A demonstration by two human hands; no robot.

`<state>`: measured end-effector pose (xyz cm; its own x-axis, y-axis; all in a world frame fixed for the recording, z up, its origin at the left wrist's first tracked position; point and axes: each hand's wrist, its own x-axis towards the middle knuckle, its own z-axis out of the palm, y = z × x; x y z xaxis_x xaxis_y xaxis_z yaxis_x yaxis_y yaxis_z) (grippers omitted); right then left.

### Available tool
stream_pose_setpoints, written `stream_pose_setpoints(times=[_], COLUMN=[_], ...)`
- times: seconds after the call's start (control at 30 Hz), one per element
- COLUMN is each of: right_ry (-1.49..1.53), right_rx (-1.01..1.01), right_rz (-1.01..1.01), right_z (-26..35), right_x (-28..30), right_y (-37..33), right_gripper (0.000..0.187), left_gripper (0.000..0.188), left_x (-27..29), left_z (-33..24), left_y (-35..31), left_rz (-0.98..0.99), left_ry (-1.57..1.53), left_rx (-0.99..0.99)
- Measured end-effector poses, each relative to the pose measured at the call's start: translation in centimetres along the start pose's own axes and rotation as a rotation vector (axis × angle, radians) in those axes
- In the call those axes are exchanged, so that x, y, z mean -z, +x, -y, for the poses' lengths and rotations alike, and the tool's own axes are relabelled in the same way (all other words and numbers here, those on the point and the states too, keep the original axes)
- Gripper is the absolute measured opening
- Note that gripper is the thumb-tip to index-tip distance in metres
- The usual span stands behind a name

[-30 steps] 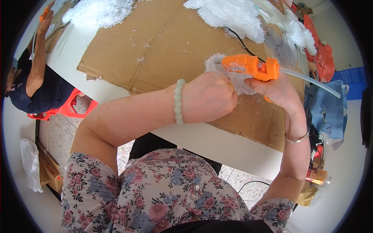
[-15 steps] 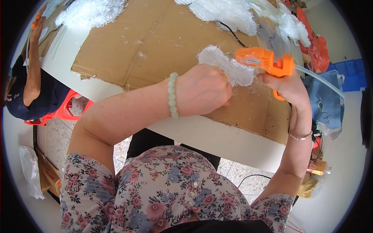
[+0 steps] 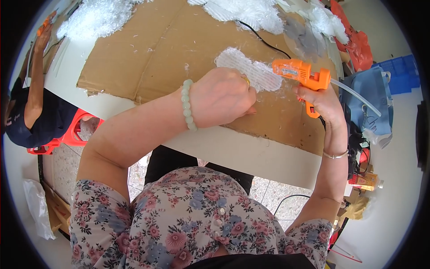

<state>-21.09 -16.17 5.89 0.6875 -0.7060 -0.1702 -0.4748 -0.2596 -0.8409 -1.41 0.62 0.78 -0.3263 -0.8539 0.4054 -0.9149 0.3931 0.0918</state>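
My right hand (image 3: 323, 102) grips an orange glue gun (image 3: 301, 74) by its handle, a clear glue stick poking out of its back and the nozzle resting at the right end of a white fluffy piece (image 3: 249, 71). My left hand (image 3: 222, 97), with a pale green bead bracelet on the wrist, is closed over the near edge of that white piece and presses it onto the brown cardboard sheet (image 3: 161, 49). What the left fingers pinch is hidden under the hand.
Heaps of white fluffy material (image 3: 94, 18) lie at the far side of the white table (image 3: 251, 152). Another person in dark clothes (image 3: 36, 116) sits at the left by a red stool. Blue bags (image 3: 371, 96) and red plastic (image 3: 356, 40) stand at the right.
Both hands and the white piece have shifted a little to the right on the cardboard. The glue gun now lies lower, its nozzle at the piece's right end.
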Motion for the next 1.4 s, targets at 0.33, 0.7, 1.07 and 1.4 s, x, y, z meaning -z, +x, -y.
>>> stream_pose_setpoints(times=[0.33, 0.7, 1.07, 1.4], right_ry=[-0.044, -0.072, -0.063, -0.102], right_rx=[-0.016, 0.016, 0.05, 0.087], right_rz=[0.047, -0.059, -0.161, -0.064], right_z=[0.5, -1.5, -0.6, -1.2], right_x=[1.2, 0.3, 1.5, -2.0], right_y=[-2.3, -2.5, -5.2, -3.0], right_gripper=[0.017, 0.014, 0.015, 0.016], left_gripper=[0.026, 0.026, 0.026, 0.026], left_x=[-0.1, -0.2, -0.2, 0.0], left_z=[0.2, 0.2, 0.1, 0.1], left_y=[0.0, 0.0, 0.0, -0.3], left_rz=[-0.09, -0.103, -0.109, -0.079], left_ry=[-0.017, -0.027, -0.024, 0.0], left_rx=[-0.016, -0.029, -0.029, -0.016])
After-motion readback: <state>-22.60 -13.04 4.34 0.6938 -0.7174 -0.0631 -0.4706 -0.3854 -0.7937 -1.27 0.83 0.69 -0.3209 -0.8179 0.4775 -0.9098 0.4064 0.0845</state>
